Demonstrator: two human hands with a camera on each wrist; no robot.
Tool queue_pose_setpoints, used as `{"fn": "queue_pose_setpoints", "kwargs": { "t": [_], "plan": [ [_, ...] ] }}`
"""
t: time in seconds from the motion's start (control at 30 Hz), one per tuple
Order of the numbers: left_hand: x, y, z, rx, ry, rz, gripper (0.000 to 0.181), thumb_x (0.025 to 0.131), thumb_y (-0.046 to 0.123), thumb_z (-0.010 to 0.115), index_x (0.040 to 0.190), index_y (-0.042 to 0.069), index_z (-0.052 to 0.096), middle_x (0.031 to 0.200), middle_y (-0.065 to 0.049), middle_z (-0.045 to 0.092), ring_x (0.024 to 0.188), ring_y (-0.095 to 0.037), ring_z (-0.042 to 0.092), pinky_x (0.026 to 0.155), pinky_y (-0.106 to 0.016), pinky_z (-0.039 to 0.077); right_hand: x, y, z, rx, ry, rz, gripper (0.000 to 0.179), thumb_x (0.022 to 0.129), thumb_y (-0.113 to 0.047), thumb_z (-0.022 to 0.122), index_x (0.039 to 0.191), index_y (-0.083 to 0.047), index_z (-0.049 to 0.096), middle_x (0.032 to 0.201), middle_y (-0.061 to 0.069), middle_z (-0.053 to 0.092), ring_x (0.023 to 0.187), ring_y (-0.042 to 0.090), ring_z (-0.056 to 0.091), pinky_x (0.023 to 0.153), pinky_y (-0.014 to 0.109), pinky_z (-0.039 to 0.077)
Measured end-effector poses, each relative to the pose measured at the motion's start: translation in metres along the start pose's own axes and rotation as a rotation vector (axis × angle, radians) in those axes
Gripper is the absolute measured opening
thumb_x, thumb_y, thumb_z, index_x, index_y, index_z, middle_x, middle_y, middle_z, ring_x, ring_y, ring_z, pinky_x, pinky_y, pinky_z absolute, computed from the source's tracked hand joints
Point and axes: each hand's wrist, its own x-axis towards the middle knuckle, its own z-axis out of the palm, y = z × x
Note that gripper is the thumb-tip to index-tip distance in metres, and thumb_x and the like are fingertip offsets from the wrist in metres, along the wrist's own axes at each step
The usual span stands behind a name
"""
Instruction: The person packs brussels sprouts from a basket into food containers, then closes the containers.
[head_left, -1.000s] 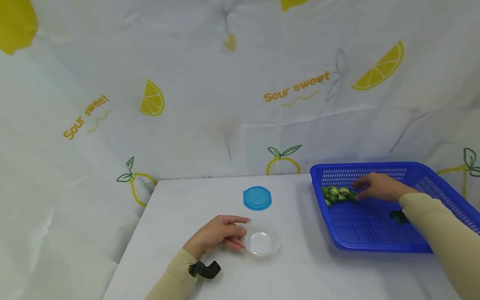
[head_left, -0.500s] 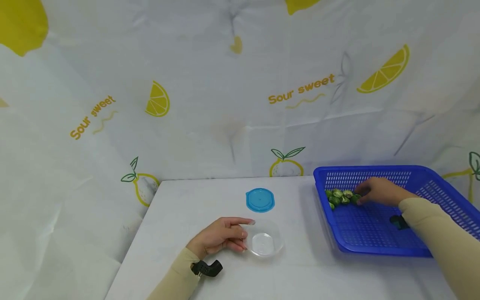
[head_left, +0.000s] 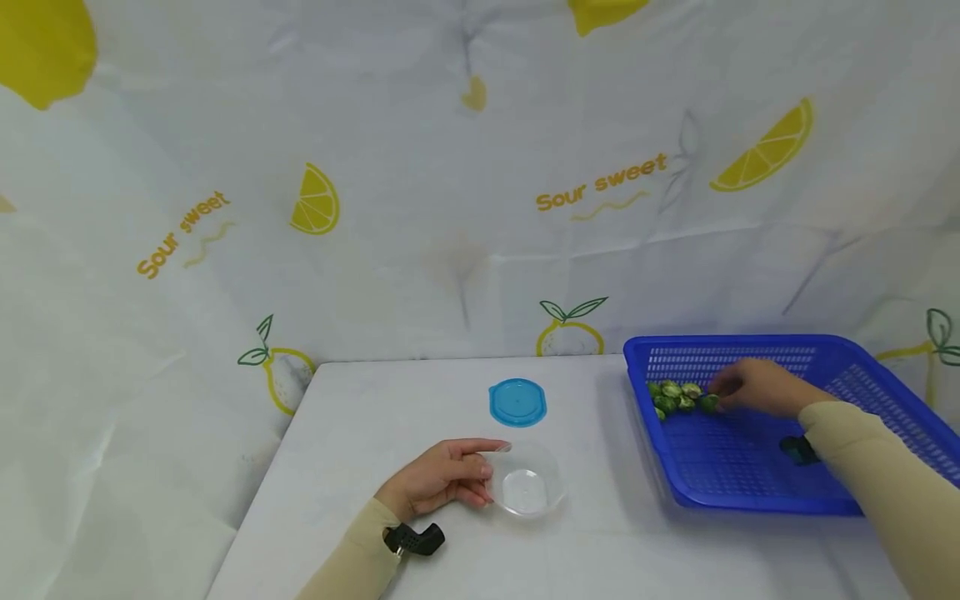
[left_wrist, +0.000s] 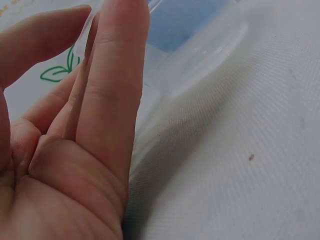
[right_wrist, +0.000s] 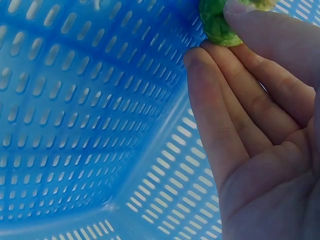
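Note:
My left hand (head_left: 442, 477) holds the left side of a clear round plastic bowl (head_left: 528, 492) that stands on the white table. In the left wrist view the bowl's wall (left_wrist: 210, 60) shows beyond the fingers. My right hand (head_left: 768, 388) reaches into a blue perforated plastic basket (head_left: 750, 502) and pinches a Brussels sprout (head_left: 708, 403). In the right wrist view, the thumb lies on that green sprout (right_wrist: 217, 25), with the fingertips close beneath it. Several other Brussels sprouts (head_left: 669, 403) are gathered at the basket's left end.
A blue plastic lid (head_left: 517, 403) lies flat on the white table (head_left: 390, 408) behind the bowl. Lemon-printed white sheeting (head_left: 420, 275) hangs behind the table. The basket's raised walls surround my right hand.
My right hand's thumb and fingers have drawn together on a sprout at the right of the group. The left hand and bowl have stayed put; the head view has shifted slightly.

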Motion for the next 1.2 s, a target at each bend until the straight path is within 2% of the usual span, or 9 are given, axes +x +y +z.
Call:
{"fn": "queue_pose_setpoints", "kwargs": {
  "t": [0.57, 0.83, 1.03, 1.2],
  "plan": [
    [0.001, -0.003, 0.001, -0.024, -0.010, -0.002, 0.054, 0.107, 0.012, 0.067, 0.159, 0.010, 0.054, 0.090, -0.005, 0.077, 0.078, -0.012, 0.079, 0.079, -0.029, 0.069, 0.002, 0.002, 0.001, 0.035, -0.004, 0.029, 0.032, 0.090, -0.017, 0.085, 0.111, 0.005, 0.077, 0.103, 0.015, 0.080, 0.093, 0.029, 0.075, 0.082, 0.053, 0.065],
    [0.002, -0.002, 0.005, -0.024, -0.032, 0.000, 0.055, 0.107, 0.012, 0.067, 0.160, 0.009, 0.052, 0.091, -0.004, 0.078, 0.078, -0.011, 0.079, 0.080, -0.029, 0.069, -0.007, 0.003, -0.002, 0.010, -0.013, 0.026, 0.034, 0.091, -0.018, 0.084, 0.115, 0.005, 0.079, 0.108, 0.018, 0.080, 0.095, 0.030, 0.076, 0.085, 0.056, 0.065],
    [0.002, -0.002, 0.001, -0.023, -0.019, -0.006, 0.055, 0.106, 0.012, 0.068, 0.159, 0.011, 0.054, 0.090, -0.005, 0.077, 0.076, -0.011, 0.078, 0.079, -0.029, 0.069, -0.023, -0.015, -0.009, -0.005, 0.028, 0.006, 0.034, 0.093, -0.020, 0.084, 0.117, 0.003, 0.079, 0.111, 0.018, 0.080, 0.099, 0.033, 0.076, 0.083, 0.054, 0.065],
    [-0.001, -0.002, -0.001, -0.033, -0.027, 0.001, 0.056, 0.107, 0.011, 0.067, 0.161, 0.010, 0.052, 0.090, -0.004, 0.078, 0.077, -0.011, 0.078, 0.080, -0.029, 0.069, -0.035, -0.043, -0.013, -0.024, 0.097, -0.048, 0.032, 0.094, -0.026, 0.084, 0.118, -0.004, 0.081, 0.113, 0.012, 0.081, 0.098, 0.027, 0.077, 0.083, 0.052, 0.065]
  ]
}}
